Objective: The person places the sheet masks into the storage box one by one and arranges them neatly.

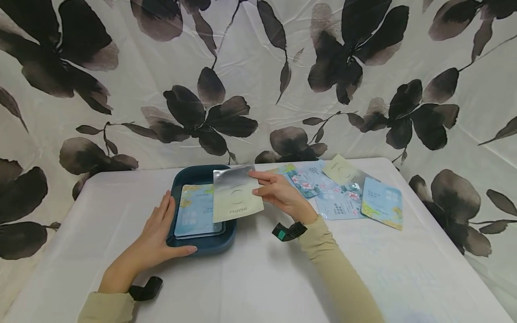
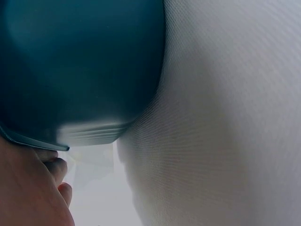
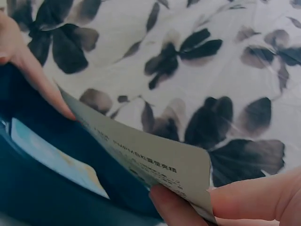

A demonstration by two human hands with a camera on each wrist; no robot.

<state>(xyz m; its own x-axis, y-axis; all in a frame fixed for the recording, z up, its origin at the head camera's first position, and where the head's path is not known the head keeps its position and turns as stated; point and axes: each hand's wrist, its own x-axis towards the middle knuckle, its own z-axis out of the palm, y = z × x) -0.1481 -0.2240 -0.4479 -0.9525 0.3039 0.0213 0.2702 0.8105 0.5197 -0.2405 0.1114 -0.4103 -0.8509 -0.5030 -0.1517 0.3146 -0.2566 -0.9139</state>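
Observation:
My right hand (image 1: 284, 195) pinches a pale yellow-green face mask sachet (image 1: 234, 197) by its right edge, between thumb and fingers. The sachet, silvery along its far end, is held tilted over the right side of a dark blue tray (image 1: 228, 246). Inside the tray lie light blue sachets (image 1: 194, 213), stacked flat and partly covered by the held one. My left hand (image 1: 151, 237) rests against the tray's left side, its fingers straight along the rim and its thumb across the near edge. From the left wrist, the tray's outer wall (image 2: 84, 61) fills much of the view.
To the right, several sachets overlap on the white-covered table (image 1: 258, 278): blue floral ones (image 1: 339, 202), a pale yellow one (image 1: 343, 171) and a light blue one (image 1: 381, 202). A floral cloth (image 1: 242, 76) hangs behind the table.

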